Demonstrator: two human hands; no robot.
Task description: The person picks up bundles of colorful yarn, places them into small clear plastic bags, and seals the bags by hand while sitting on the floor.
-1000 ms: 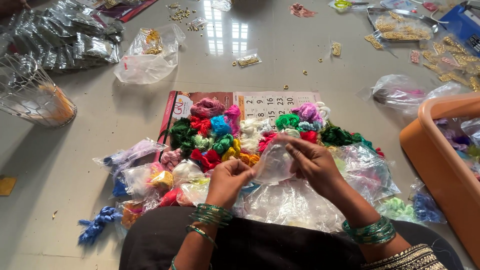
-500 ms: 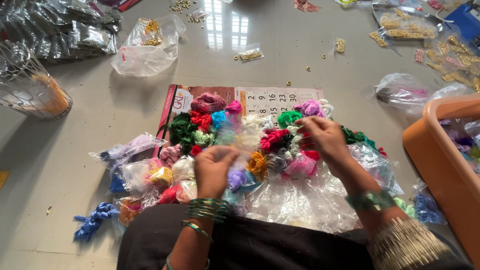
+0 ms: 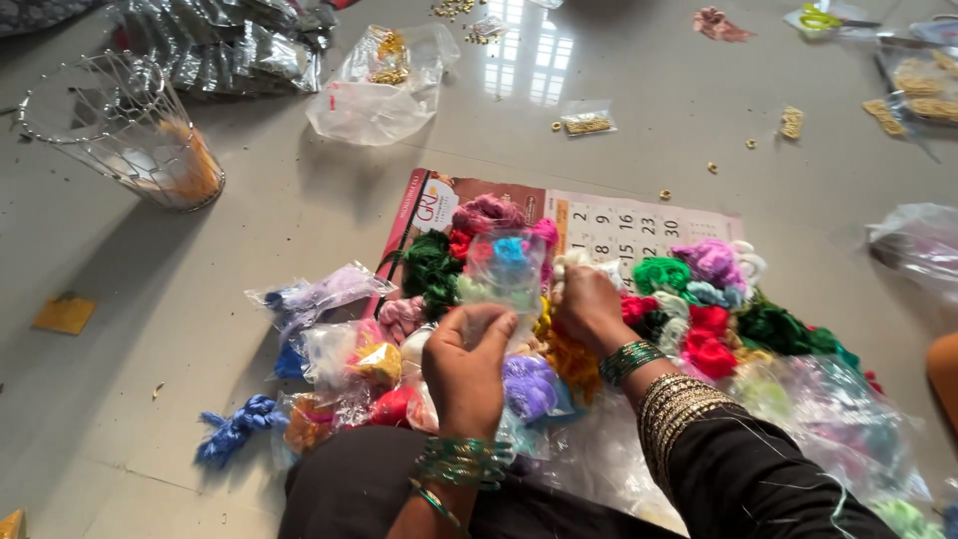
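My left hand pinches the lower edge of a small clear plastic pouch and holds it upright over the pile. My right hand rests just to its right, fingers down among many small bundles of coloured thread: green, red, pink, purple, blue, yellow. The bundles lie on a wall calendar sheet spread on the tiled floor. Some bundles sit inside clear pouches at the left of the pile. Green and gold bangles ring both wrists.
A wire basket lies tipped at the far left. A clear bag of gold pieces sits behind, with silvery packets beside it. A blue thread bundle lies apart. Small gold beads are scattered on the floor.
Both hands moved left across the pile. The clear pouch is now lifted upright in my left hand, and my right hand has dropped onto the bundles beside it.
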